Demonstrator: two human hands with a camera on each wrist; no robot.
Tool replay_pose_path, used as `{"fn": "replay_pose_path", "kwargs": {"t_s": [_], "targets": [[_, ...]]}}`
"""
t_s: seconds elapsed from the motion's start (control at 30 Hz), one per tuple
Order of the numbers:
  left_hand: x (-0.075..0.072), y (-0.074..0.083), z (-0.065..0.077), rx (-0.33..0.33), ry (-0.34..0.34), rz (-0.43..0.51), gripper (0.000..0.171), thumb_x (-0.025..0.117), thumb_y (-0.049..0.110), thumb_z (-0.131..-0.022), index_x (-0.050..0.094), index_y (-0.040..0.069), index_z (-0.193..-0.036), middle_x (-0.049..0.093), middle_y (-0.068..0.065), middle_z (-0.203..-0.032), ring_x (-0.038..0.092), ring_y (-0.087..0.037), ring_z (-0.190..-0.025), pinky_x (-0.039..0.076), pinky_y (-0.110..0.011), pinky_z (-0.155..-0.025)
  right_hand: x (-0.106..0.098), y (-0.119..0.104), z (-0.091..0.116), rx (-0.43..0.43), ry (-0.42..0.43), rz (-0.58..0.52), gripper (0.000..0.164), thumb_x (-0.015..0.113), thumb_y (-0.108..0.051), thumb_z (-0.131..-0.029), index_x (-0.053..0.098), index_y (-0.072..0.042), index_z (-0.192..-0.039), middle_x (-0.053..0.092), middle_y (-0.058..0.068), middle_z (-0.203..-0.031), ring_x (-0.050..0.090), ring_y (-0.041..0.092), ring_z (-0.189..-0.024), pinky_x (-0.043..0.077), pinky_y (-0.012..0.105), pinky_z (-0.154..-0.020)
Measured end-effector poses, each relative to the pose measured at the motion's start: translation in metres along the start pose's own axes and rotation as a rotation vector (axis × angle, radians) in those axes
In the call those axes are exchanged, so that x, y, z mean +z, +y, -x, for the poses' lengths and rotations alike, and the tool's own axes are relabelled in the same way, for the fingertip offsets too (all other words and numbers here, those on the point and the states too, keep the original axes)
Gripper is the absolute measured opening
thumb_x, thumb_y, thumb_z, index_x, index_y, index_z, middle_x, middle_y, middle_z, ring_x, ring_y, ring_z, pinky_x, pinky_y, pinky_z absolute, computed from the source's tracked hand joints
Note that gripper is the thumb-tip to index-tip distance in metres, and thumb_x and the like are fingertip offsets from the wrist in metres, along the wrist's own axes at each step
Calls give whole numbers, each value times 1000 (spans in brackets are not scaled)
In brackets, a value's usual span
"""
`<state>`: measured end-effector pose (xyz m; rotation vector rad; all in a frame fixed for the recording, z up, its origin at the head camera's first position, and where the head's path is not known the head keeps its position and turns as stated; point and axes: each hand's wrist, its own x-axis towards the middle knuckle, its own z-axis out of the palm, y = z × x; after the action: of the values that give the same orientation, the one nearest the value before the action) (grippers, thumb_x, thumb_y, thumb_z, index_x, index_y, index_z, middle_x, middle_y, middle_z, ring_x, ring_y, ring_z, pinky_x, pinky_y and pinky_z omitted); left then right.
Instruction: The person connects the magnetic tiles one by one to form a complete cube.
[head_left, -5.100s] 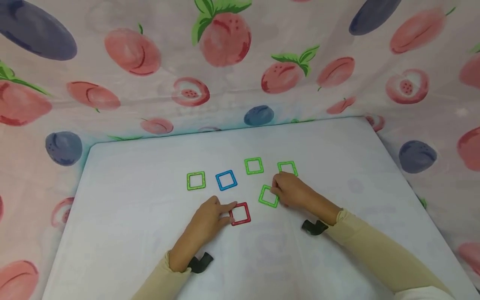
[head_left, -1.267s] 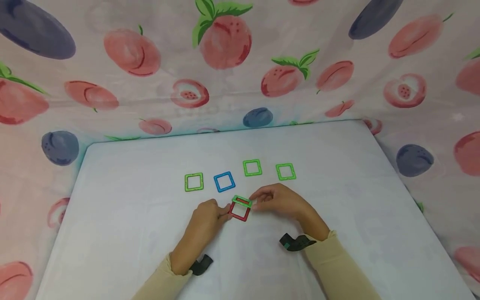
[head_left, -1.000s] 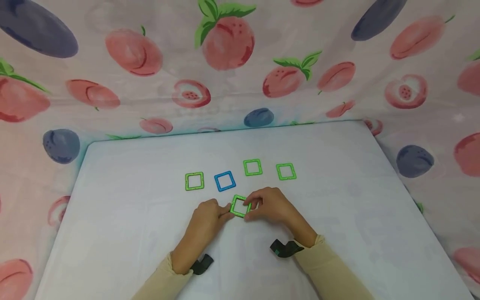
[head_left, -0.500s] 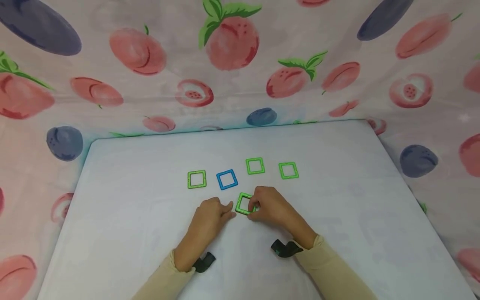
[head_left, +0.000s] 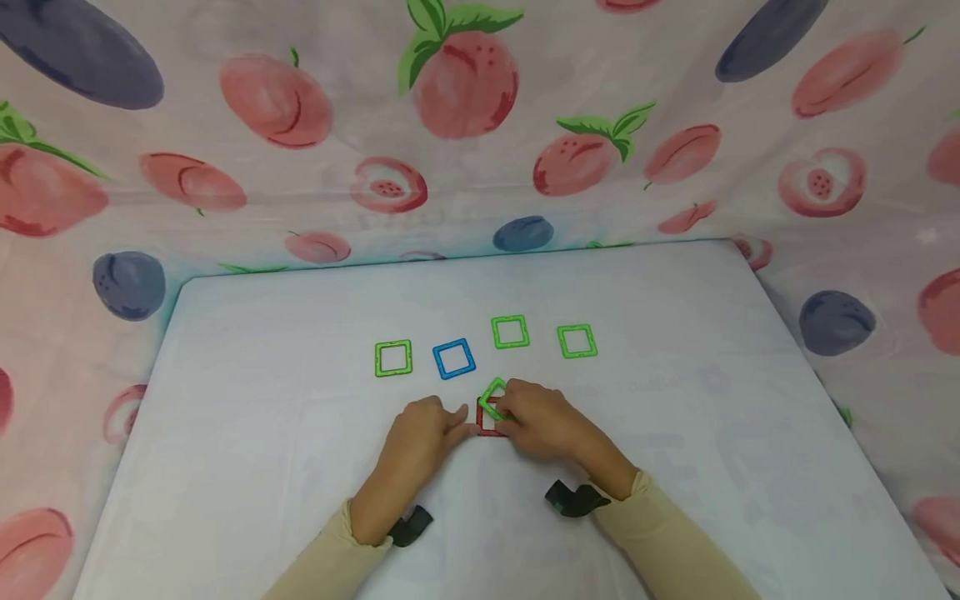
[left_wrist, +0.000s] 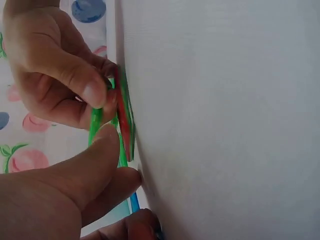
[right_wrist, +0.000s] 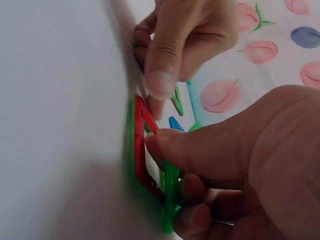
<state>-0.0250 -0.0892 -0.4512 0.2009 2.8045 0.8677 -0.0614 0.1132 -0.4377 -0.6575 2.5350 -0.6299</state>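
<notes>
My right hand [head_left: 547, 421] pinches a green square magnetic tile [right_wrist: 171, 187] between thumb and fingers, tilted up over a red square tile [head_left: 480, 418]. In the right wrist view, the red tile lies low at the table, with a green edge along its underside. The right hand covers the red tile's right part in the head view. My left hand [head_left: 416, 433] rests at the red tile's left side, thumb and index finger slightly spread, fingertips right at its edge.
Behind the hands on the white table [head_left: 262, 467] lie a lime tile [head_left: 377, 358], a blue tile [head_left: 437, 362] and two green tiles [head_left: 495, 333] [head_left: 561, 343]. Fruit-print cloth [head_left: 315, 200] rises at the back and sides.
The right hand brought the green tile from the right onto the red one, covering it half a second ago. Now the green tile is turned and tipped up, and the red shows again.
</notes>
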Motion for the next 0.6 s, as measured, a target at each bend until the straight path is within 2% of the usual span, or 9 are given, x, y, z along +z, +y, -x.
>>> {"fn": "replay_pose_path", "kwargs": {"t_s": [0.13,0.37,0.47,0.6], "targets": [[-1,1,0,-10,-21,6,35,81,35,-87,78,9,-112,55,-2,-68,41,-13,-56,31,-23,-49,-7,1,2,-44,-23,-79,11,69,-17,-98,76,-9,-101,54,-4,-86,50,12,-77,42,26,-66],[-2,4,3,110,-25,-127,53,81,46,-83,75,13,-123,57,-5,-70,41,-12,-57,34,-23,-52,-20,7,4,-99,32,-148,15,62,-17,-102,75,-10,-96,54,-4,-81,49,10,-74,43,24,-67],[-2,5,4,122,-18,-153,52,80,46,-84,75,12,-123,57,-6,-70,43,-13,-59,35,-23,-53,-21,10,2,-89,39,-217,18,60,-17,-103,76,-11,-97,59,-4,-83,51,12,-77,45,26,-71],[-3,4,5,94,-27,-135,49,81,41,-85,75,12,-123,61,-7,-74,44,-13,-59,35,-23,-52,-16,13,0,-25,22,-332,20,58,-20,-104,78,-17,-100,66,-5,-90,56,14,-84,47,29,-76]]}}
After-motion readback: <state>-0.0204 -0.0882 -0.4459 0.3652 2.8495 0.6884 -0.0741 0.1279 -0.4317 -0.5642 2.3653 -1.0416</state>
